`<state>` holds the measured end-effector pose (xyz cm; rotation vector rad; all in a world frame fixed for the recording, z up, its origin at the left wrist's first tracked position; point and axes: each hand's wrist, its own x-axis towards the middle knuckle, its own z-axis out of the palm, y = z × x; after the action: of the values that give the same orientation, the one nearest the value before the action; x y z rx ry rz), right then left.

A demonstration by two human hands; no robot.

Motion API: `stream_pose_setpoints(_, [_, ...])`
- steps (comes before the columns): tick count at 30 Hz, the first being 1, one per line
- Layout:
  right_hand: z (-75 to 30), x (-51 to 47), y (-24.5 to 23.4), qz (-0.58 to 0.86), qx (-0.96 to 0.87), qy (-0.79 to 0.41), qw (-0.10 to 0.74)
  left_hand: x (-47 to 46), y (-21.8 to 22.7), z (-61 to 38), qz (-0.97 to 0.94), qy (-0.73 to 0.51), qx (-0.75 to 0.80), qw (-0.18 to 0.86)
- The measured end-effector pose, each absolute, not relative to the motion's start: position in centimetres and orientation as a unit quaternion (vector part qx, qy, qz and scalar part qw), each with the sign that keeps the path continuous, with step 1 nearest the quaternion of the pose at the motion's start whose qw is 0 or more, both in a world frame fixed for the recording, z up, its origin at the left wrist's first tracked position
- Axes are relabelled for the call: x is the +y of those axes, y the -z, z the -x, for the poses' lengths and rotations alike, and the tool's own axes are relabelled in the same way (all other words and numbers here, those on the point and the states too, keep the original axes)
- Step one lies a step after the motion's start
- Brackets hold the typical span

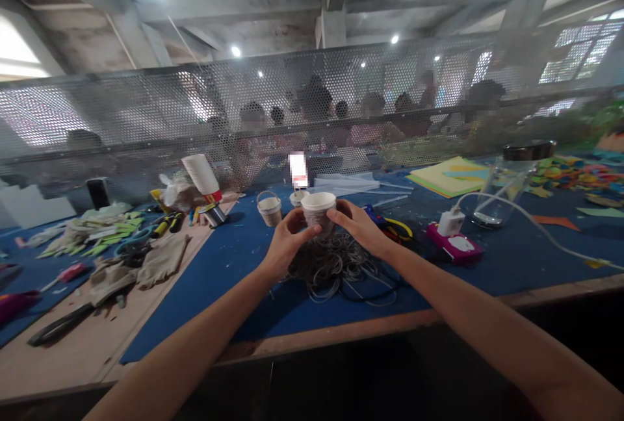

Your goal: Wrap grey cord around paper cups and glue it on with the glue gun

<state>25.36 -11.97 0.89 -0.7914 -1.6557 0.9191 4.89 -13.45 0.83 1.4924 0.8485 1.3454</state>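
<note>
Between both hands, a white paper cup (pixel 318 206) is held upright above the table, its rim facing up. My left hand (pixel 288 239) grips it from the left with the thumb across the front. From the right, my right hand (pixel 358 225) closes on the cup's side with thumb and fingers. Beneath the cup lies a tangled heap of thin grey cord (pixel 336 264). Just behind and left stands a small cup with a looped handle (pixel 270 208). Another small cup (pixel 298 198) is partly hidden behind the held one.
A stack of paper cups (pixel 201 174) leans at the back left. Scissors, gloves (pixel 163 260) and paper scraps cover the left side. To the right are blue-and-yellow pliers (pixel 390 223), a pink power strip (pixel 455 244) with a white cable, and a glass jar (pixel 502 190). Perforated mesh (pixel 195 115) closes the back.
</note>
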Motion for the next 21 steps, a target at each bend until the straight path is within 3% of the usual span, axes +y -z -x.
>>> stream_pose_setpoints(21, [-25.41, -12.28, -1.29, 0.323, -0.685, -0.384, 0.528, -13.38, -0.71, -4.36, -0.602, -0.527, 0.337, 0.496])
